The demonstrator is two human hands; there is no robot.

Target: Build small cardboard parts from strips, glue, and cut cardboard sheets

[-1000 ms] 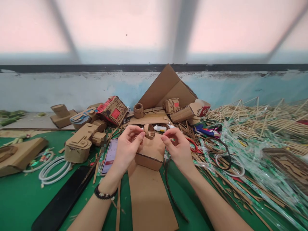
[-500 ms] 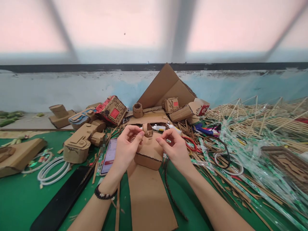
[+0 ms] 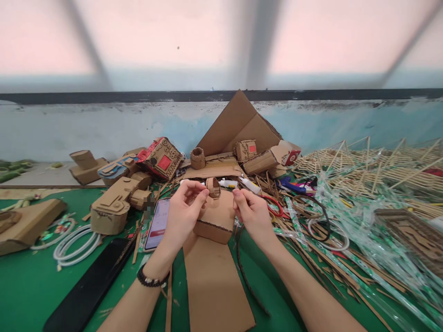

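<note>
Over a small cardboard box (image 3: 215, 216), my left hand (image 3: 188, 205) pinches the side of a small cardboard ring (image 3: 213, 187), thumb and forefinger against it. Whether the ring also touches the box top is hard to tell. My right hand (image 3: 252, 210) is closed in a pinch just right of the box, fingers curled in; anything between its fingertips is too small or hidden. Beneath the box a flat cardboard strip (image 3: 218, 286) runs toward me. A thin dark cord-like strip (image 3: 247, 276) curves beside it on the green tabletop (image 3: 277, 290).
To the left lie a phone (image 3: 158, 230), a long black case (image 3: 90, 286), a coiled white cable (image 3: 76, 249) and a cardboard camera model (image 3: 114, 203). Glue tubes (image 3: 249, 184) and red-handled scissors (image 3: 277, 207) lie beyond my right hand. Plastic strips (image 3: 367, 240) and a stick structure (image 3: 367, 161) crowd the right.
My right hand's fingers have curled in tighter and it has shifted slightly right, away from the ring. My left hand and the ring have barely moved.
</note>
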